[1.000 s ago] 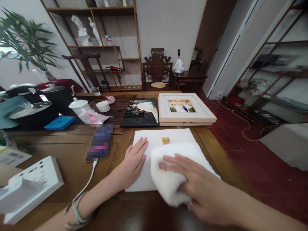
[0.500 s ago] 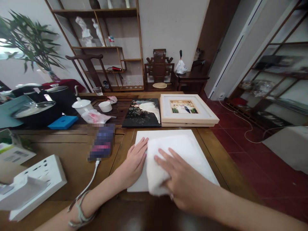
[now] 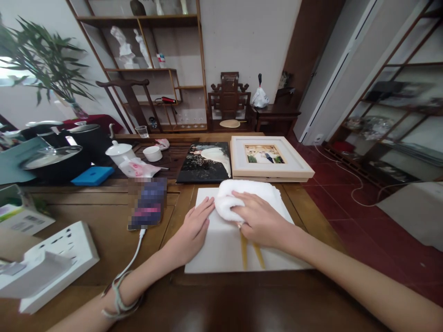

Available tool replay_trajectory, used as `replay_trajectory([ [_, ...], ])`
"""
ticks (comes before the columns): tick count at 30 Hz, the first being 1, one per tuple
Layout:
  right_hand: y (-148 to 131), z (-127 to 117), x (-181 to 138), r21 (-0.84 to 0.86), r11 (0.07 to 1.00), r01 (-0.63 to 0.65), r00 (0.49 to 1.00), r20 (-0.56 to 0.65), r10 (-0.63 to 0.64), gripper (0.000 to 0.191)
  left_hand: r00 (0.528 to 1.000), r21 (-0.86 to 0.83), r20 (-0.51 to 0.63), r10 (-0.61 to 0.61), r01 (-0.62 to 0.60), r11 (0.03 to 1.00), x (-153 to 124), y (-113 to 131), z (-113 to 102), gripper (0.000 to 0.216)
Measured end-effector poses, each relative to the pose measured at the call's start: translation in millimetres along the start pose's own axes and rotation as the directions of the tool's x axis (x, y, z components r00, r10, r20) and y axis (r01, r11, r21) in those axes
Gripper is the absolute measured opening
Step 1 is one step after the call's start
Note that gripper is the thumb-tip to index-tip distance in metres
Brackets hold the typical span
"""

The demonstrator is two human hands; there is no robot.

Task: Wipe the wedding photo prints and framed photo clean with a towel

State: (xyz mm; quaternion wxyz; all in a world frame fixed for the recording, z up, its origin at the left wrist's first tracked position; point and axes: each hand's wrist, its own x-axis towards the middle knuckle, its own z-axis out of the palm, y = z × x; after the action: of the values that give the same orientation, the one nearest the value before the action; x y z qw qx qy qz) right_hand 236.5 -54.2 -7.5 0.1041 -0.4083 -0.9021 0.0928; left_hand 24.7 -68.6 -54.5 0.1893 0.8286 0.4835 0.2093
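Note:
A white board (image 3: 214, 251) lies flat on the wooden table in front of me. My left hand (image 3: 194, 229) rests flat on its left side, fingers stretched forward and close to the cloth. With thumb and fingers, my right hand (image 3: 261, 220) grips a folded white towel (image 3: 230, 196) and presses it on the far part of the board. Two yellowish strips (image 3: 244, 253) show on the board just below my right hand. The towel and my right hand cover part of the board's surface.
Beyond the board lie a dark photo panel (image 3: 204, 161) and a light wooden picture frame (image 3: 294, 163). On the left are a phone (image 3: 148, 203) with a white cable, a power strip (image 3: 83, 249), a blue box (image 3: 92, 175), a white lidded bowl (image 3: 119, 151) and dark pots (image 3: 51, 163).
My right hand has pushed the towel away from me, to the far part of the board. The yellowish strips near the front now show. My left hand has hardly moved.

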Motion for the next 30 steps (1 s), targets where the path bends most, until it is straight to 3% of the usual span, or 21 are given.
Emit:
replay_trajectory([
  [4, -13, 7, 6, -0.104, 0.994, 0.022, 1.0, 0.0, -0.023, 0.036, 1.0, 0.025, 0.006, 0.016, -0.016, 1.0, -1, 3, -1, 0.047],
  [8, -38, 15, -26, -0.123, 0.973, 0.193, 0.981, 0.054, -0.188, 0.024, 0.999, 0.054, 0.024, 0.027, -0.028, 0.998, -2, 2, 0, 0.048],
  [11, -56, 23, -54, -0.084, 0.958, 0.274, 0.961, 0.059, -0.27, 0.034, 0.999, 0.062, 0.009, 0.048, -0.048, 0.997, -2, 0, 2, 0.048],
  [13, -60, 24, -65, -0.051, 0.965, 0.259, 0.965, 0.065, -0.255, 0.041, 0.999, 0.059, 0.001, 0.055, -0.055, 0.997, -3, -1, 3, 0.048],
  [16, -53, 15, -65, 0.026, 0.969, 0.247, 0.96, 0.129, -0.248, 0.029, 0.999, 0.056, -0.001, 0.048, -0.048, 0.997, -2, -1, 4, 0.047],
  [19, -37, 4, -46, 0.028, 0.989, 0.146, 0.984, 0.1, -0.148, 0.027, 0.998, 0.01, -0.057, 0.041, -0.04, 0.999, -2, 2, 3, 0.043],
  [21, -30, 3, -28, -0.033, 0.999, 0.033, 0.999, 0.043, -0.031, 0.031, 0.991, -0.075, -0.133, 0.017, -0.027, 0.997, -2, 7, 1, 0.042],
  [23, -29, 6, -11, -0.095, 0.995, -0.005, 1.0, 0.009, 0.006, 0.031, 0.979, -0.183, -0.199, -0.033, -0.004, 0.983, -2, 12, -3, 0.042],
  [26, -39, 11, 0, -0.158, 0.977, 0.143, 0.99, 0.029, -0.141, 0.027, 0.959, -0.316, -0.257, -0.118, 0.032, 0.948, -3, 18, -9, 0.043],
  [30, -55, 14, -18, -0.127, 0.886, 0.446, 0.894, 0.103, -0.436, 0.024, 0.94, -0.368, -0.296, -0.167, 0.049, 0.929, -2, 19, -13, 0.046],
])
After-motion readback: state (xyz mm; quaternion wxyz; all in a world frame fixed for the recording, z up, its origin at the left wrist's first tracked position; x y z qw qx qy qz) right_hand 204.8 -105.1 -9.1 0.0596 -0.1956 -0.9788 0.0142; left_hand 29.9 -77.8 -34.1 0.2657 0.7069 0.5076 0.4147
